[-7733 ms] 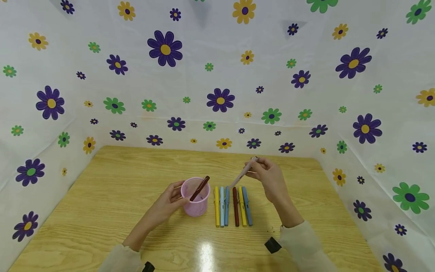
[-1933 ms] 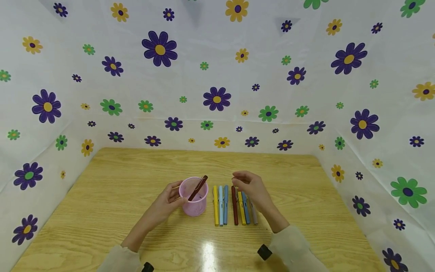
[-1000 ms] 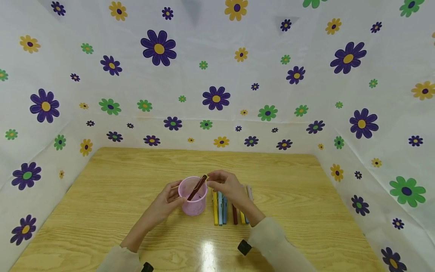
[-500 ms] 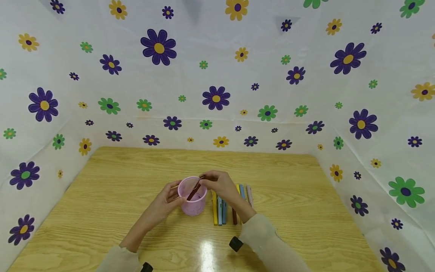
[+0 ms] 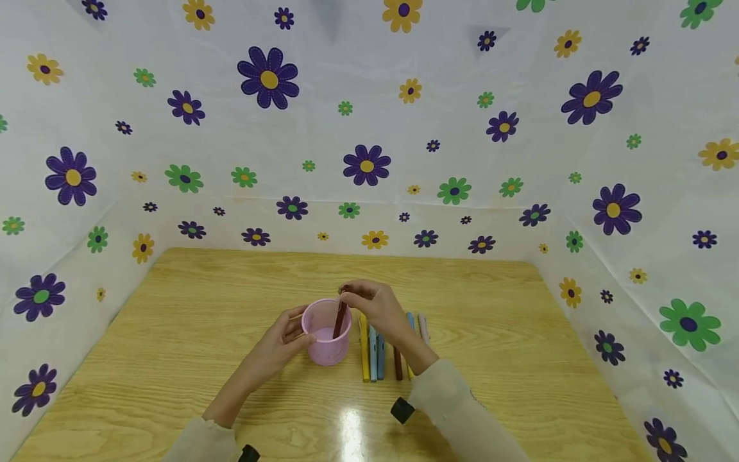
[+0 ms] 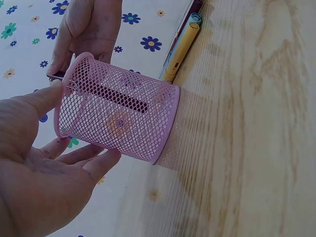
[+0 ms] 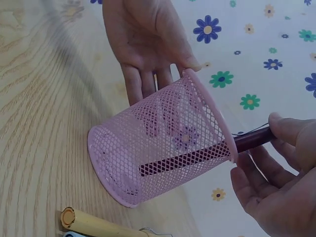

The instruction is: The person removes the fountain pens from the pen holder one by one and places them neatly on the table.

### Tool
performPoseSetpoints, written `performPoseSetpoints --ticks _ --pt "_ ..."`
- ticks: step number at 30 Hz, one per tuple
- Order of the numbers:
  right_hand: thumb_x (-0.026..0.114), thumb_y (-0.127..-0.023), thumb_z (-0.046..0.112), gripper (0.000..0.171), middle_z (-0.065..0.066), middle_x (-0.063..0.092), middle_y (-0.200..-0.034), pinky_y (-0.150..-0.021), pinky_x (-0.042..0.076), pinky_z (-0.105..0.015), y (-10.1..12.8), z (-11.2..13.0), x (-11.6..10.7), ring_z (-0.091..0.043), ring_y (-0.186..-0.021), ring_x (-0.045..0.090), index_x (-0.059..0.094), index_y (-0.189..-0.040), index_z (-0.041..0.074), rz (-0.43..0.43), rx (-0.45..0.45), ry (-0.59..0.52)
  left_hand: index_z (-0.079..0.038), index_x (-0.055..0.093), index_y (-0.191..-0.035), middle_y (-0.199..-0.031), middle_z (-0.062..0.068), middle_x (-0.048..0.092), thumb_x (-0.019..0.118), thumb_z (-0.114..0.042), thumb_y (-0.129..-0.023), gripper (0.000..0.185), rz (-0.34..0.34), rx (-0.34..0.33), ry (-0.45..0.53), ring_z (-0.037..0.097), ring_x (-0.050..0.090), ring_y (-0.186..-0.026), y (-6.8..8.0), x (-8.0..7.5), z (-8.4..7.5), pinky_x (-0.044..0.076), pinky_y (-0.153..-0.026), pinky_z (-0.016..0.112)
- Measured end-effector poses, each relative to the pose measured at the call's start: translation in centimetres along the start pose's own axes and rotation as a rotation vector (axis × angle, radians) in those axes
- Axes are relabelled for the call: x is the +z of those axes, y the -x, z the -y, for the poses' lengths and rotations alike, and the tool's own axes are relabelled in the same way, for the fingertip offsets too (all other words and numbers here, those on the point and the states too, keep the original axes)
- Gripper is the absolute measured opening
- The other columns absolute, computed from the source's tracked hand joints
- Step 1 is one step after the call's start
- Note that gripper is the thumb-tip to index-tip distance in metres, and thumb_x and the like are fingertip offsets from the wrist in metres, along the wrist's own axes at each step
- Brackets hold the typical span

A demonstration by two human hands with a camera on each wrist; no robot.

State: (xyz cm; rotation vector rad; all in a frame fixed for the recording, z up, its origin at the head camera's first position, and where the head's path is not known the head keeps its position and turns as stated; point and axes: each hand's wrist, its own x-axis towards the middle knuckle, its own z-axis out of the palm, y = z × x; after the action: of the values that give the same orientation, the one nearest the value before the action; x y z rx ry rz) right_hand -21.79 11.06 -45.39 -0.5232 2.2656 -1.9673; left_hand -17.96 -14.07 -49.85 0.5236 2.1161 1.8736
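Note:
A pink mesh pen holder [image 5: 328, 353] stands upright on the table, and my left hand [image 5: 281, 340] grips its left side with the thumb at the rim. In the left wrist view the fingers of that hand [image 6: 54, 173] lie along the mesh wall. My right hand [image 5: 375, 311] pinches the upper end of a dark red pen [image 5: 339, 321] above the right side of the rim. The pen's lower part [image 7: 182, 162] is inside the holder, seen through the mesh in the right wrist view, its end above the holder's bottom.
Right of the holder lie a yellow pen [image 5: 365, 359], a light blue pen [image 5: 373, 362] and a blue pen [image 5: 381, 366] side by side. Farther right, partly under my right forearm, are another dark red pen [image 5: 398, 366] and a grey pen [image 5: 423, 327]. A flowered cloth [image 5: 323, 141] surrounds the table.
My right hand has laid the grey pen at the row's right end, moved left to the holder and taken hold of the dark red pen, which now stands steeper. The left hand keeps its grip.

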Motion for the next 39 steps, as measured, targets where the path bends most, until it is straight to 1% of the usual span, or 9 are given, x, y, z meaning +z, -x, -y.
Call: performPoseSetpoints --ticks 2,9,14,16,21,24,29,32,39 --pt "0.068 -0.103 0.016 0.026 -0.012 0.073 -0.117 -0.101 0.056 -0.039 0.0 0.2 -0.1 -0.022 -0.112 0.067 0.072 -0.121 -0.001 -0.007 0.007 -0.023 0.002 0.025 -0.158 -0.160 0.031 0.032 0.064 -0.018 -0.105 0.068 0.003 -0.004 -0.001 0.045 0.034 -0.148 0.0 0.0 0.0 0.041 -0.116 0.041" --pt "0.065 -0.105 0.016 0.027 -0.025 0.069 -0.118 -0.098 0.058 -0.048 -0.2 1.0 -0.3 -0.027 -0.104 0.070 0.070 -0.122 -0.003 -0.002 -0.037 -0.102 0.003 0.026 -0.157 -0.159 0.032 0.033 0.064 -0.016 -0.105 0.068 -0.012 -0.010 -0.006 0.046 0.035 -0.147 0.0 0.0 0.0 0.040 -0.117 0.044" --pt "0.063 -0.105 0.014 0.025 -0.025 0.069 -0.117 -0.097 0.059 -0.048 -0.2 1.7 -0.6 -0.026 -0.101 0.071 0.068 -0.122 -0.004 -0.016 -0.056 -0.153 0.003 0.026 -0.158 -0.159 0.032 0.033 0.064 -0.016 -0.105 0.068 -0.010 -0.014 -0.008 0.046 0.034 -0.147 0.0 -0.1 -0.1 0.040 -0.117 0.046" --pt "0.062 -0.106 0.014 0.025 -0.021 0.071 -0.115 -0.097 0.059 -0.046 -0.1 1.9 -0.8 -0.026 -0.101 0.071 0.067 -0.123 -0.004 -0.024 -0.059 -0.168 0.003 0.026 -0.158 -0.159 0.032 0.033 0.064 -0.017 -0.105 0.069 -0.010 -0.013 -0.008 0.046 0.034 -0.147 0.0 -0.1 -0.1 0.039 -0.117 0.046" --pt "0.060 -0.107 0.015 0.027 -0.017 0.072 -0.113 -0.098 0.059 -0.043 0.1 2.3 -1.7 -0.027 -0.099 0.073 0.065 -0.126 -0.003 -0.055 -0.051 -0.208 0.003 0.026 -0.158 -0.159 0.032 0.034 0.065 -0.017 -0.104 0.069 -0.006 -0.005 -0.008 0.046 0.035 -0.147 -0.1 -0.1 0.1 0.039 -0.117 0.044" --pt "0.060 -0.107 0.017 0.029 -0.021 0.071 -0.115 -0.097 0.059 -0.042 0.2 2.5 -2.3 -0.027 -0.099 0.073 0.064 -0.129 -0.001 -0.086 -0.037 -0.237 0.003 0.026 -0.158 -0.159 0.032 0.033 0.065 -0.017 -0.104 0.069 -0.002 -0.002 -0.007 0.045 0.034 -0.147 -0.1 -0.2 0.1 0.040 -0.117 0.043" --pt "0.060 -0.107 0.019 0.031 -0.032 0.065 -0.120 -0.096 0.060 -0.041 0.3 2.8 -3.1 -0.025 -0.098 0.073 0.063 -0.131 -0.002 -0.111 -0.038 -0.283 0.003 0.025 -0.158 -0.159 0.032 0.033 0.065 -0.018 -0.104 0.070 0.003 -0.002 -0.012 0.045 0.034 -0.148 -0.1 -0.2 0.1 0.039 -0.117 0.044" --pt "0.059 -0.108 0.017 0.030 -0.033 0.064 -0.121 -0.096 0.060 -0.041 0.5 3.0 -3.5 -0.025 -0.098 0.073 0.063 -0.130 -0.003 -0.125 -0.033 -0.294 0.003 0.025 -0.158 -0.159 0.032 0.033 0.065 -0.018 -0.104 0.070 0.003 -0.003 -0.016 0.046 0.034 -0.148 0.0 -0.2 0.1 0.038 -0.118 0.045" --pt "0.057 -0.108 0.017 0.031 -0.030 0.065 -0.121 -0.097 0.059 -0.040 1.1 2.9 -4.7 -0.025 -0.101 0.072 0.061 -0.132 -0.003 -0.164 -0.034 -0.288 0.003 0.025 -0.158 -0.159 0.032 0.034 0.065 -0.018 -0.104 0.070 0.000 -0.005 -0.018 0.046 0.034 -0.147 -0.1 -0.2 0.1 0.038 -0.118 0.046"
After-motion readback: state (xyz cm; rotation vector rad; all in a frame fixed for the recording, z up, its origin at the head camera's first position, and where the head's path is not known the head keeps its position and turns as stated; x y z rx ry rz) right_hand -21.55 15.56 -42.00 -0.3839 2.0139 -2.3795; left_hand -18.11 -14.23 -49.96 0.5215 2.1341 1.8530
